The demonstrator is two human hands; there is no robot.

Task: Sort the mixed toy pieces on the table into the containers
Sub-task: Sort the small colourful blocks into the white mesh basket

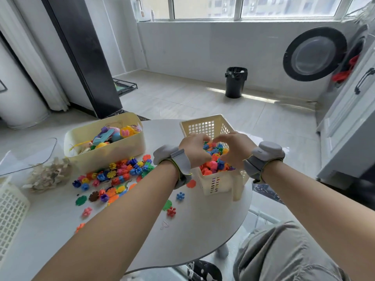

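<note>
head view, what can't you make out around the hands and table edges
- Head view: whether the left hand or right hand holds anything; their own curled fingers hide the grip above the lattice basket.
- Head view: white basket at left, cut off by the frame edge.
- Head view: pale heap, too blurred to identify.

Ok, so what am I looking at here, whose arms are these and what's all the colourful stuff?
One picture, from a camera worn on a person's head, looking down at their own bare arms, with grey bands on both wrists. The left hand and right hand curl over a cream lattice plastic basket part filled with colourful flower-shaped plastic pieces; whether they hold any is hidden. More loose pieces lie on the white round table, beside a solid cream tub of mixed toys.
</note>
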